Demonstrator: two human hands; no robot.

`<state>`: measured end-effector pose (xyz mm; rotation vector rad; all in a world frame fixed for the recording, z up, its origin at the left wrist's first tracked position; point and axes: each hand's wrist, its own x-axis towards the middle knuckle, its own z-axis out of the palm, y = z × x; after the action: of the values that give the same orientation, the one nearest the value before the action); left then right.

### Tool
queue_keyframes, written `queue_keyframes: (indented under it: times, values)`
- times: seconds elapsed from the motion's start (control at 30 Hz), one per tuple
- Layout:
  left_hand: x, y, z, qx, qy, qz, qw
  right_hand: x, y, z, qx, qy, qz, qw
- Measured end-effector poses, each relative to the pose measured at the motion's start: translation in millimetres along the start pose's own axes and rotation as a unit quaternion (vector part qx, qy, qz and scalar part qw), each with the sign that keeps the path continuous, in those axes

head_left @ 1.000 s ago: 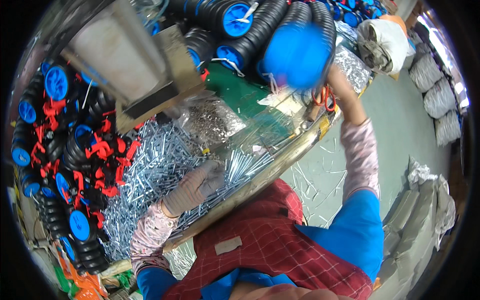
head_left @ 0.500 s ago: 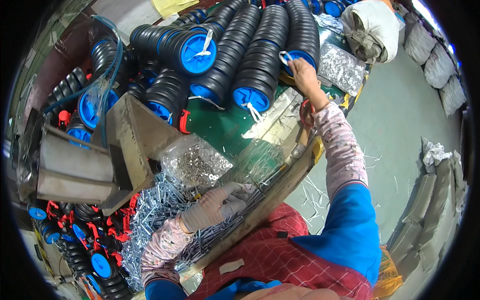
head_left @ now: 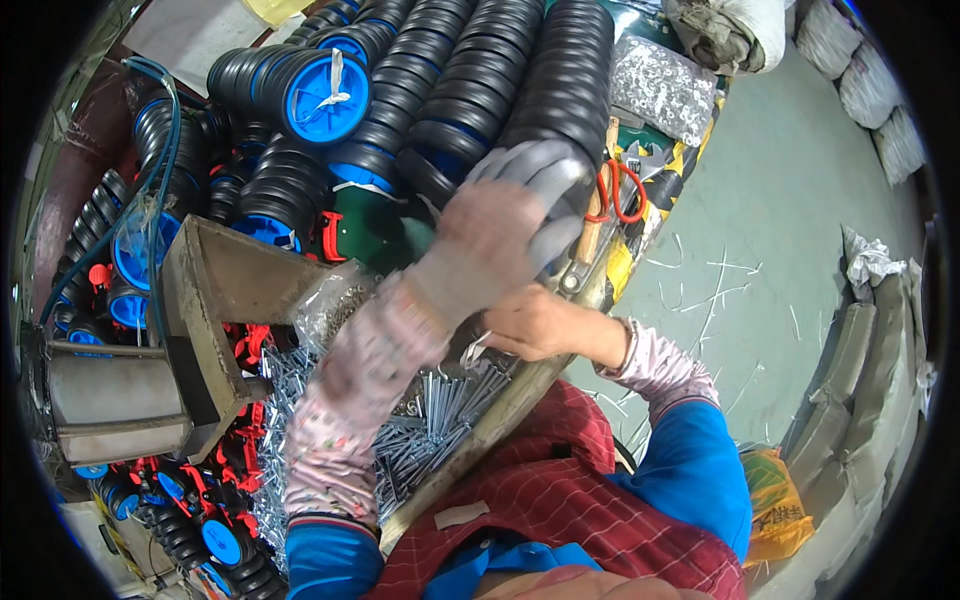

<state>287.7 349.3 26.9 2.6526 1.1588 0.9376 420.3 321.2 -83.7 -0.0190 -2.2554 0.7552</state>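
My left hand [head_left: 520, 215], in a grey-white glove and blurred, lies over the near end of the right-hand row of black wheels [head_left: 562, 80]. Its fingers wrap over the end wheel, hiding the blue hub. Just below it is my bare right hand [head_left: 535, 322], fingers pinched on a white strap [head_left: 475, 350] whose end hangs out beside the bolts. Where the strap meets the wheels is hidden behind my hands. Beneath both hands lies a heap of silver bolts [head_left: 425, 425]. Other rows of black wheels with blue hubs [head_left: 325, 97] lie to the left, some with white ties.
Red-handled scissors [head_left: 625, 192] and an adjustable wrench [head_left: 648, 160] lie at the bench's right edge. A metal machine part [head_left: 215, 270] stands at left. A bag of small metal parts [head_left: 665, 90] lies at the back. Cut strap pieces [head_left: 710, 290] litter the floor.
My left hand has risen from the bolts onto the right-hand row's near end. My right hand has drawn back toward my body with a white strap. My view has shifted.
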Motion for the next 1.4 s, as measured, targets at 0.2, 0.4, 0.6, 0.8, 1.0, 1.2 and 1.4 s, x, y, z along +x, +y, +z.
queue_keyframes:
  times: [0.2, 0.4, 0.6, 0.8, 1.0, 1.2, 1.4]
  values:
    - [16.7, -23.9, 57.5, 0.156, -0.170, -0.137, 0.963, -51.6, 3.7, -22.4, -0.018, 0.179, -0.015, 0.984]
    - [15.2, -31.3, 51.5, 0.123, -0.106, -0.077, 0.984, -62.9, 88.9, -98.0, -0.377, 0.178, 0.385, 0.823]
    - [24.4, -29.1, 48.0, 0.149, -0.108, -0.118, 0.976, -52.5, 104.9, -98.2, -0.393, 0.064, 0.493, 0.774]
    - [-15.2, -37.4, 25.7, 0.121, -0.085, -0.117, 0.982, -81.0, 73.5, -156.4, -0.389, 0.078, 0.539, 0.743]
    - [-39.6, -41.3, 10.9, 0.043, -0.155, -0.201, 0.966, -115.5, -30.6, -160.5, 0.141, 0.145, 0.479, 0.854]
    - [-55.0, -43.9, 16.2, 0.094, -0.078, -0.103, 0.987, -65.3, -35.9, -144.5, 0.165, -0.179, 0.527, 0.814]
    - [-59.9, -44.2, 13.7, 0.113, -0.036, -0.066, 0.991, 0.3, 5.3, -144.1, 0.076, -0.352, 0.565, 0.742]
